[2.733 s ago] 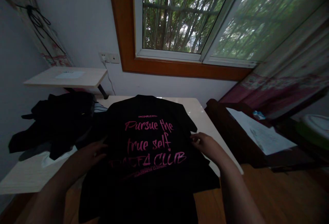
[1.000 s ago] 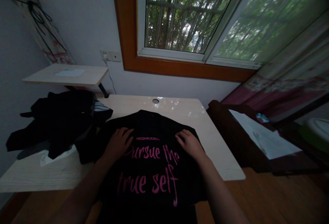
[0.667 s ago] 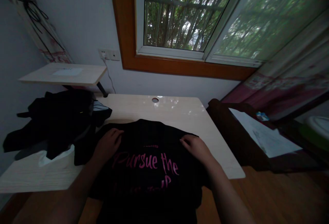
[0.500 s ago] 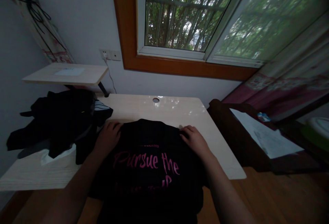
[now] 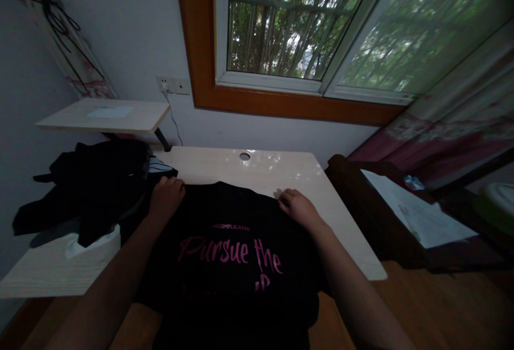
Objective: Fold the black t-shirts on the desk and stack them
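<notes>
A black T-shirt (image 5: 233, 211) with pink lettering lies spread on the pale wooden desk (image 5: 212, 165), its collar toward the window and its lower part hanging over the near edge. My left hand (image 5: 166, 197) is closed on the shirt's left shoulder, the fingers curled at the cloth. At the opposite shoulder my right hand (image 5: 297, 206) grips the fabric with bent fingers. Dark cloth hides some of the fingertips. Between the hands the shirt's upper part lies fairly flat, and "Pursue the" is readable.
A heap of black clothes (image 5: 100, 184) covers the desk's left part, with a white cloth or paper (image 5: 94, 244) under it. Above stands a small raised shelf (image 5: 148, 114). To the right is a dark brown piece of furniture (image 5: 361, 211) bearing white sheets (image 5: 413, 208).
Both hands have shifted slightly away from me, the left one also a little leftward. The shirt's top is pulled flatter and wider, and the small upper line of print shows more fully.
</notes>
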### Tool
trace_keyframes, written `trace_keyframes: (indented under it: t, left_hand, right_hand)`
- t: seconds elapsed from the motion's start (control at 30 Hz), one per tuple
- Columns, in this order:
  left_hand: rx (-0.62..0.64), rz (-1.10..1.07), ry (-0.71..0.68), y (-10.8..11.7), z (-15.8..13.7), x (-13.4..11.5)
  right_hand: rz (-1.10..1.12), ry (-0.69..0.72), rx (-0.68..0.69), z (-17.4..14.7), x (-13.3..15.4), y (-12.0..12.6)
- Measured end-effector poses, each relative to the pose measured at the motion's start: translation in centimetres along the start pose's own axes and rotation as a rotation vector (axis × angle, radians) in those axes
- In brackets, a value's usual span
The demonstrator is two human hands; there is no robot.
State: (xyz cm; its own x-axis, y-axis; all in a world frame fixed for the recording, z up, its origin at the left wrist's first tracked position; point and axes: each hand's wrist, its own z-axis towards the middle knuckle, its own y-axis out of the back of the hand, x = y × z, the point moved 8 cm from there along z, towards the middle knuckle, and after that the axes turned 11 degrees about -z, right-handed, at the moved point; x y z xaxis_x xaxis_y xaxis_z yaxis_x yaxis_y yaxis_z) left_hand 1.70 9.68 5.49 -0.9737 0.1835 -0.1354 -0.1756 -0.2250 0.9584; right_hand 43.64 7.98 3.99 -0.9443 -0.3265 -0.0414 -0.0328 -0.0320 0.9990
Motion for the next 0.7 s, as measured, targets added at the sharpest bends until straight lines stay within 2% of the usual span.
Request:
trace_keyframes:
  t: [0.17,0.37,0.57,0.7]
  left_hand:
    - [-0.06,-0.011,0.061,-0.2,0.9,0.9]
    - [-0.031,-0.102,0.088,-2.2,1.2,1.6]
    - [-0.043,-0.184,0.087,-2.5,1.2,2.2]
    - [-0.076,-0.162,0.104,-2.5,1.5,2.3]
  right_hand:
    - [0.109,0.072,-0.024,0.7,0.5,-0.4]
    - [0.044,0.028,-0.026,1.6,0.6,-0.8]
    - [0.029,-0.088,-0.103,3.1,-1.0,-0.1]
    - [-0.059,-0.11,-0.163,5.0,-1.3,0.8]
